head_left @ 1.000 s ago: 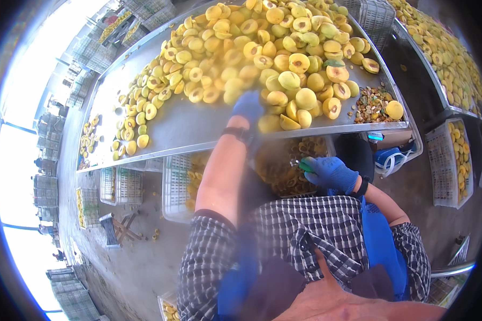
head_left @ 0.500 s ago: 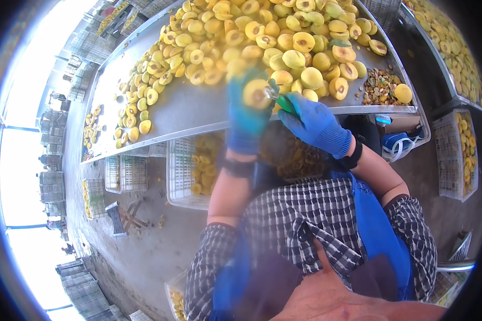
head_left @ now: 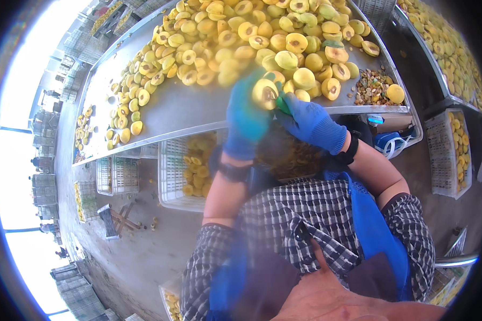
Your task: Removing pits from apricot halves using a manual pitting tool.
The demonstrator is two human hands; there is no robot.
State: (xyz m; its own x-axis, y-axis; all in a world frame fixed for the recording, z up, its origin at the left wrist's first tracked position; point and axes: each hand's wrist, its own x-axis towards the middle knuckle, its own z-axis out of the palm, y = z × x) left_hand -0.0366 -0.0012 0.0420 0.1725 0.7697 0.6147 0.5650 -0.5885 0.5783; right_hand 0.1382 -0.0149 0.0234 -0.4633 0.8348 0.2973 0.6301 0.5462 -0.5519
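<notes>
My left hand [head_left: 246, 117], in a blue glove, is closed round a yellow peach half [head_left: 264, 94] with its cut face and brown centre showing. Close against it, my right hand [head_left: 311, 124], also gloved in blue, grips a small green-handled pitting tool [head_left: 283, 105]. The tool's metal end is hidden at the fruit. Both hands are just over the near edge of a metal table [head_left: 185, 109]. Beyond them lies a heap of yellow peach halves [head_left: 286, 60], many cut side up. A blur covers part of my left hand and the nearest fruit.
A pile of pits and scraps [head_left: 374, 88] lies at the table's right corner. Below the near edge stands a white crate [head_left: 168, 176] with peach halves. Another crate [head_left: 436, 155] stands at the right, beside a second fruit-covered table [head_left: 447, 88]. A folding stool [head_left: 110, 222] sits left.
The tool's metal tip showed at the fruit earlier and is now hidden. My right hand has come slightly left, closer to the peach half. The whole view has shifted a little.
</notes>
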